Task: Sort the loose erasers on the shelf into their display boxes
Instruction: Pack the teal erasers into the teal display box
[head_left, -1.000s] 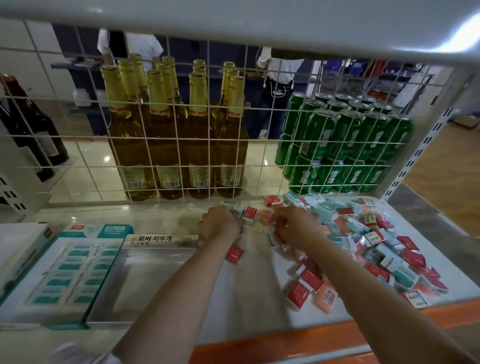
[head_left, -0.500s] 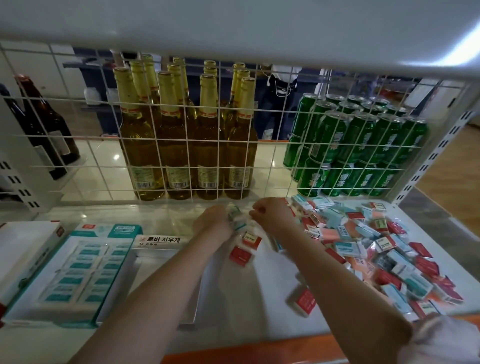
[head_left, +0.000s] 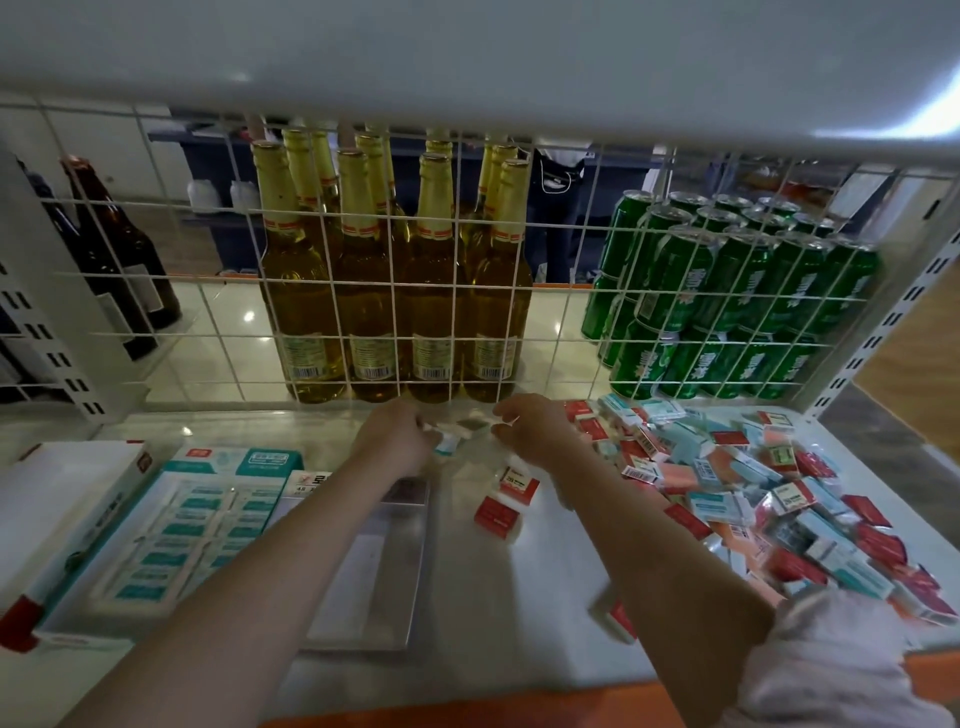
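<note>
My left hand (head_left: 395, 441) and my right hand (head_left: 535, 428) meet near the back of the shelf, each pinching an end of a small clump of wrapped erasers (head_left: 460, 434), blurred by motion. A big heap of loose red, teal and pink erasers (head_left: 753, 483) covers the right side of the shelf. Two red erasers (head_left: 506, 501) lie apart just below my right hand. An empty display box (head_left: 374, 571) sits under my left forearm. Left of it stands a teal display box (head_left: 182, 530) filled with teal erasers.
A white wire grid (head_left: 457, 291) closes the shelf's back, with yellow bottles (head_left: 395, 312) and green cans (head_left: 727, 312) behind it. A white and red box (head_left: 57, 514) lies at the far left. The shelf's orange front edge (head_left: 519, 712) runs below my arms.
My right hand has left the heap and moved left to meet my left hand at the back of the shelf. Both hands now hold the small clump between them.
</note>
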